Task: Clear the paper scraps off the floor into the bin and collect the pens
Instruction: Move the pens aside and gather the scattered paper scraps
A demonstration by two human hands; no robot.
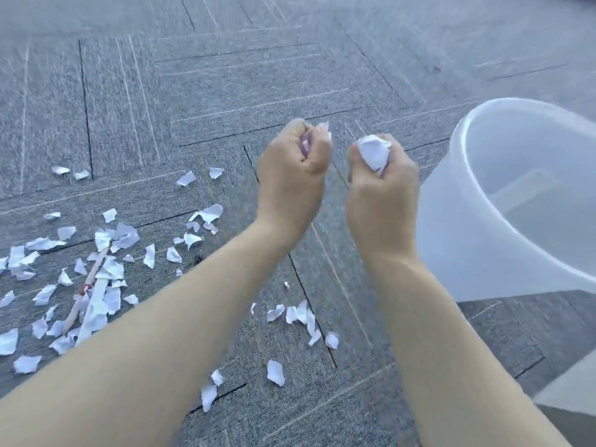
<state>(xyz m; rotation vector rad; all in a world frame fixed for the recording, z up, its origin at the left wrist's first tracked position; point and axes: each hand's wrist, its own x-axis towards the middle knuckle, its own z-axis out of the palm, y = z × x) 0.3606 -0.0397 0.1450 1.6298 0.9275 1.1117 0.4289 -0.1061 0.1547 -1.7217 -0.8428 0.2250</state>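
Observation:
My left hand (292, 171) is a fist raised over the carpet, with white paper scraps (323, 129) poking out of its top. Beside it my right hand (382, 185) is clenched around a bigger wad of scraps (374, 153), just left of the translucent white bin (458, 221). Neither hand is over the bin's opening. Many torn white scraps (106, 285) lie scattered on the floor at the lower left. Among them lies a light-coloured pen (85, 293) with a red mark, partly covered by paper.
Grey carpet tiles (225, 75) cover the floor. More scraps (300, 314) lie between my forearms, and a few (275, 372) near the bottom. The bin stands at the right edge, its inside looking bare. A pale surface (567, 391) shows at the lower right corner.

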